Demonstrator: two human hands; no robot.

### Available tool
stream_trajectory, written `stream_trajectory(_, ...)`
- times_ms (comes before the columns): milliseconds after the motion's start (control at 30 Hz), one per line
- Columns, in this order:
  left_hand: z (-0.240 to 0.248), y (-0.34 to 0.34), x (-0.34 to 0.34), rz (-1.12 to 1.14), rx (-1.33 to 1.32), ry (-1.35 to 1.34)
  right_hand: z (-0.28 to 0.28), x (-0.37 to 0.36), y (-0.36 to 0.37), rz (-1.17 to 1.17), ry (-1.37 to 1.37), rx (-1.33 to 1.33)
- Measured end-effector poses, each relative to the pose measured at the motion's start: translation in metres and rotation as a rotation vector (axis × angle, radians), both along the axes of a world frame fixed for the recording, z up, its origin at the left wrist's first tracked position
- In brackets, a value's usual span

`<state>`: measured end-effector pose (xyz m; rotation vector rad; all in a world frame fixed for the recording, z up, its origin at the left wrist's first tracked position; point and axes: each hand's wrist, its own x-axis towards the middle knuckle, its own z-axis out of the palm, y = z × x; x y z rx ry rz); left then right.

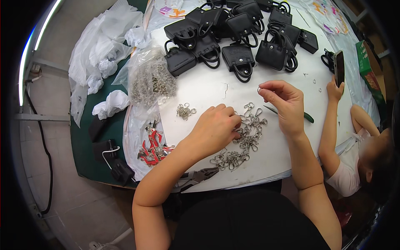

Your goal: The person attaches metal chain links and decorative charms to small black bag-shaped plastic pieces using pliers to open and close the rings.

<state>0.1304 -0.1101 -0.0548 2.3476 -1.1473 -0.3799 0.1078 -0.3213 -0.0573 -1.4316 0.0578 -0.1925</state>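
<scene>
Clasp pile (pixel 246 137) lies mid-table (pixel 200 89), bags (pixel 239 35) behind, pliers (pixel 196 178) at the near edge.

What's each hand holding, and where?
Right hand pinches a small metal ring at its fingertips. Left hand rests on the clasp pile; its grip is hidden.

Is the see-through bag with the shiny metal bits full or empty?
Full. The clear plastic bag bulges with a heap of silvery metal rings that shows through it, left of the little black handbags.

Left hand (pixel 216 125): fingers down in the pile of metal clasps (pixel 246 137) near the table's (pixel 200 89) front edge.
Right hand (pixel 281 102): pinching a small ring (pixel 259 89) above the pile.
Black bags (pixel 237 33): far edge.
</scene>
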Motion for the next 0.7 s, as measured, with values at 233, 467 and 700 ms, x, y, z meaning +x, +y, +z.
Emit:
stream_trajectory(233, 0.0, 0.024, -0.007, 0.156, -0.198, -0.002, 0.004, -0.009, 0.012, 0.145, 0.067, 0.017)
stream_trajectory(467, 0.023, 0.036, -0.012, 0.535, -0.889, 0.93, 0.008, -0.018, 0.029, 0.348, 0.221, 0.081)
stream_trajectory(700, 0.036, 0.03, -0.021, 0.561, -0.95, 0.986, 0.008, -0.021, 0.032, 0.478, 0.296, 0.165)
